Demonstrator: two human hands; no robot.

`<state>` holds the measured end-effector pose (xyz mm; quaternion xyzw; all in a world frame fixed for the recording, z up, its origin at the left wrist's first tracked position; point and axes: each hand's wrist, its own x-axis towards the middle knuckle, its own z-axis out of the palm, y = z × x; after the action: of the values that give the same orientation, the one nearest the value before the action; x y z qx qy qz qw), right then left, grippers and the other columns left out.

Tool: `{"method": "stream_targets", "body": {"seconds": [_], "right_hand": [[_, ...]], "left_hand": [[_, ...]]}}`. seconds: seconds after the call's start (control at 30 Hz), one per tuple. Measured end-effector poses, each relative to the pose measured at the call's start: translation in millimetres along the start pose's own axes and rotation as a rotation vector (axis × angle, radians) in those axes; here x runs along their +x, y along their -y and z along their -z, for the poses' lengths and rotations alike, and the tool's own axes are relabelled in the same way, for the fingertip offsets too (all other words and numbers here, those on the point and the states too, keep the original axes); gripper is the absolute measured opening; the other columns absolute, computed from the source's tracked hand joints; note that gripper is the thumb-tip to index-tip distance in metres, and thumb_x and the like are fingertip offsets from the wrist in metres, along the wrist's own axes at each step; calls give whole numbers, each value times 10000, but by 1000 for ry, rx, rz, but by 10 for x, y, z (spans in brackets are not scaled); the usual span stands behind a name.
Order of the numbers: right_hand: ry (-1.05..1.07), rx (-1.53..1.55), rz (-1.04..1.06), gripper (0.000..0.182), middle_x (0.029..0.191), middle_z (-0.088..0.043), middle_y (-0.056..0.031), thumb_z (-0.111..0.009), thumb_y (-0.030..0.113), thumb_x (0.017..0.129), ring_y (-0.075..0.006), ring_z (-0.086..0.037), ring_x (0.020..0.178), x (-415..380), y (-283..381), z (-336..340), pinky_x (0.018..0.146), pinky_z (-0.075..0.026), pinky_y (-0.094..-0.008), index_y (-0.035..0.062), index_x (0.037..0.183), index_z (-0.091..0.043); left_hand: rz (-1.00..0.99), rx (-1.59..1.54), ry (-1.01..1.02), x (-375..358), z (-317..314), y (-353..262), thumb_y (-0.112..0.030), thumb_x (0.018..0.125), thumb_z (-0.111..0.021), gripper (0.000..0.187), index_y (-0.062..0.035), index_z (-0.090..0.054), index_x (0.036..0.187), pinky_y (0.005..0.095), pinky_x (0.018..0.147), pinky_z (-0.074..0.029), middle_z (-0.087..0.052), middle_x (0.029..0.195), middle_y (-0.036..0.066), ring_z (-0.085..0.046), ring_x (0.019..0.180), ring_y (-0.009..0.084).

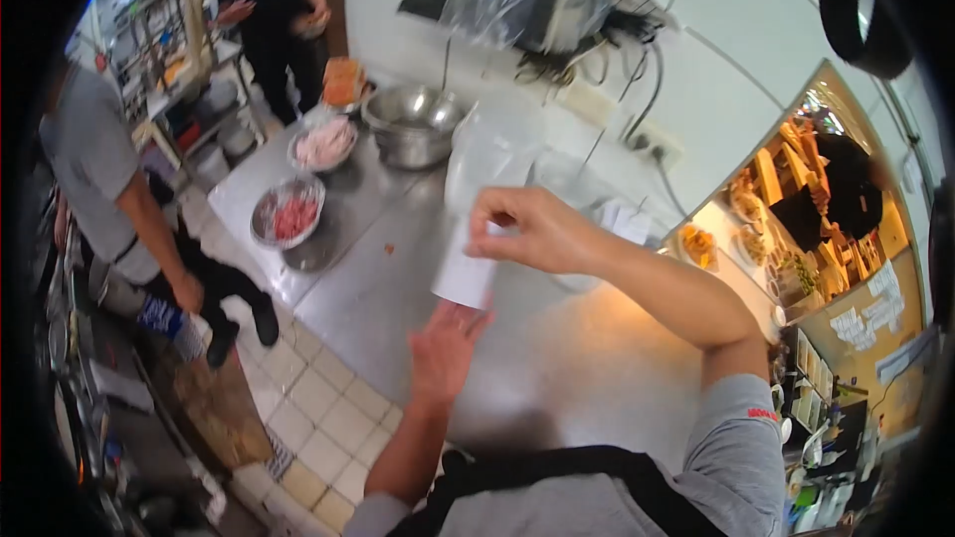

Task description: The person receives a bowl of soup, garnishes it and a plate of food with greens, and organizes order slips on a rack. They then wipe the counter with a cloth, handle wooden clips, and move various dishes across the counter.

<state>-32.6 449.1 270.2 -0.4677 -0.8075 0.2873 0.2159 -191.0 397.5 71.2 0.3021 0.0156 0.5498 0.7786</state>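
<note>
A small white paper slip (464,278) is held over the steel table by my right hand (527,229), its thumb and fingers pinched at the slip's upper edge. My left hand (445,350) is just below, fingers stretched up toward the slip's lower edge. The paper hides those fingertips, while the left thumb stands apart from them. Behind the right hand lies a clear plastic bag (487,154).
On the steel table (388,288) stand a bowl of red meat (288,217), a bowl of pale meat (323,144) and stacked metal bowls (413,124). A plastic-covered machine (537,0) and cables are at the wall. Two people (109,159) are at left.
</note>
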Motion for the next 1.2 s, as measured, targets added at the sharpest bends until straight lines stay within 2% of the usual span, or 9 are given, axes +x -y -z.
{"method": "stream_targets", "body": {"seconds": [0.07, 0.13, 0.17, 0.23, 0.43, 0.67, 0.87, 1.07, 1.2], "right_hand": [[120, 16, -135, 140, 859, -607, -1, -678, 109, 845, -85, -564, 898, -225, -203, -149, 792, -461, -281, 56, 884, -554], [-2, 317, -170, 294, 923, -610, -26, -654, 40, 842, -105, -568, 933, -394, -479, -240, 813, -461, -280, 73, 1097, -512], [5, 325, -179, 294, 923, -610, -26, -654, 40, 842, -105, -568, 933, -449, -494, -221, 813, -461, -280, 73, 1097, -512], [7, 374, -280, 567, 979, -622, -66, -637, -9, 828, -131, -572, 956, -538, -489, -118, 839, -458, -280, 104, 1329, -396], [54, 259, -342, 831, 1066, -623, -120, -626, -36, 817, -145, -567, 1000, -645, -557, -11, 868, -452, -289, 160, 1494, -185], [134, 157, -372, 768, 1112, -626, -132, -633, -16, 817, -164, -583, 1003, -657, -585, 70, 890, -451, -291, 123, 1470, -255], [101, 136, -263, 578, 1051, -656, -154, -629, 89, 814, -226, -618, 962, -674, -709, 125, 872, -457, -318, 66, 1359, -438], [169, 89, -359, 342, 1025, -659, -100, -617, 120, 866, -153, -601, 922, -667, -671, 284, 836, -471, -296, 6, 1186, -575], [164, 6, -402, 256, 947, -673, -80, -610, 146, 877, -134, -602, 874, -655, -653, 309, 793, -476, -288, -3, 1085, -618]], "left_hand": [[16, -92, -68, 219, -161, -69, -684, 844, -439, 909, -22, -249, 1438, 433, 1089, -299, -357, 1442, 156, -402, 1295, 282], [107, -138, -179, 338, -215, -64, -612, 903, -413, 789, -55, -258, 1440, 408, 1085, -318, -386, 1417, 154, -412, 1288, 265], [112, -141, -192, 353, -244, -54, -612, 903, -413, 789, -55, -258, 1440, 408, 1085, -318, -386, 1417, 154, -412, 1288, 265], [100, -148, -165, 408, -321, -5, -505, 971, -366, 639, -83, -271, 1442, 391, 1068, -318, -434, 1375, 138, -400, 1290, 228], [-17, -139, -207, 607, -416, 140, -204, 969, -489, 466, -67, -348, 1393, 348, 1024, -403, -507, 1294, 132, -513, 1180, 197], [-9, -69, -200, 824, -421, -24, -70, 909, -566, 426, -31, -439, 1314, 300, 940, -480, -543, 1252, 132, -552, 1125, 178], [249, 143, -51, 860, -387, -254, -30, 854, -624, 516, -32, -440, 1336, 299, 936, -478, -558, 1234, 128, -567, 1093, 173], [326, 349, -11, 896, -236, -332, -15, 820, -660, 525, -41, -486, 1315, 275, 891, -452, -620, 1110, 93, -588, 1007, 148], [219, 488, -73, 937, -194, -291, -3, 800, -677, 504, -24, -517, 1278, 254, 855, -446, -640, 1048, 65, -584, 955, 118]]}}
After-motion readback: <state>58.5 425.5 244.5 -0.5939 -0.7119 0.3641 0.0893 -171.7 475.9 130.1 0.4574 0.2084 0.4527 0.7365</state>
